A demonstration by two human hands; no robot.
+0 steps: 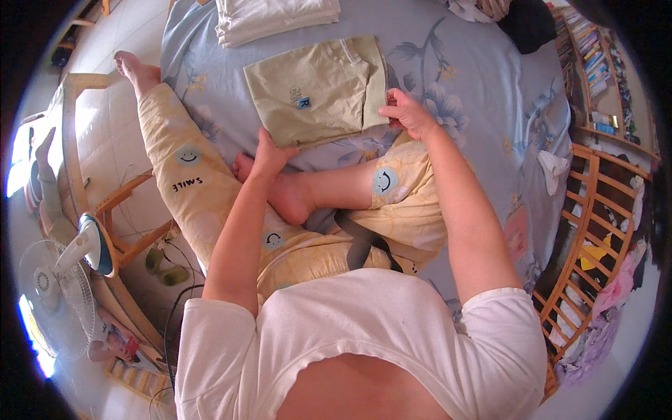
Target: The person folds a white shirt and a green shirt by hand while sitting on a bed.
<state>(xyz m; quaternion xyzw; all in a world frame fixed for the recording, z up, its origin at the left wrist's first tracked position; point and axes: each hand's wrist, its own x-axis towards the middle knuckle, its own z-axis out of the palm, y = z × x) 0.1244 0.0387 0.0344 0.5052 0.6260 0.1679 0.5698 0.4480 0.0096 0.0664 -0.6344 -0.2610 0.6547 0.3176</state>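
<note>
A pale green T-shirt [329,87], folded into a rough rectangle with a small blue patch and print on its front, lies on the bed in front of my crossed leg. The right edge of the folded shirt is pinched between the thumb and fingers of my right hand [411,117]. My left hand [271,152] touches the shirt's near left corner, thumb and fingers spread apart along its edge. Just beyond the shirt is a stack of folded white clothes [273,21].
A blue-grey floral sheet [448,77] covers the bed beneath me. Dark and light clothes [528,24] lie at its far right. A wooden rack [588,231] and a bookshelf [595,63] flank the right side. To the left stands a white fan [52,287].
</note>
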